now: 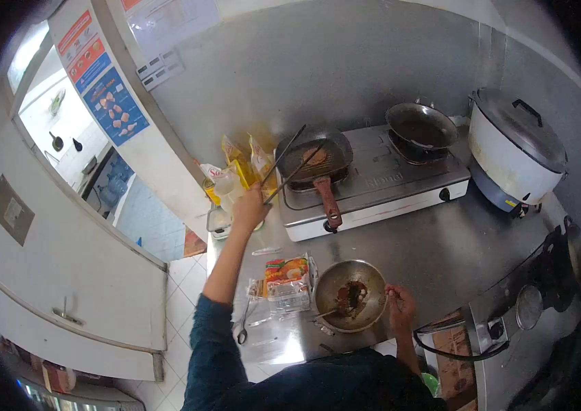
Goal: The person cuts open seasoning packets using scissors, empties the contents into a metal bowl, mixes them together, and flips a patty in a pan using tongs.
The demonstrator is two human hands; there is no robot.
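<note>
Bowl: one, holding dark sauce and one spoon; directions below run from it
Right hand: fingers gripping the bowl's rim, at 3 o'clock
Left hand: closed round one pair of tongs, their two arms spread above the pan
Patty: one, lying in the pan, between 11 and 12 o'clock
Stove: one, with two knobs, carrying two vessels, the pan and a wok at 1 o'clock
Cooker: one, white, lidded, between 1 and 2 o'clock
Pouches: several, overlapping, exact count unclear, 11 o'clock
Packet: one with orange print, between 9 and 10 o'clock
Worktop: shiny metal, scuffed, under bowl and stove
Room: grey wall at 12 o'clock; white door at 9; pale floor tiles between
</note>
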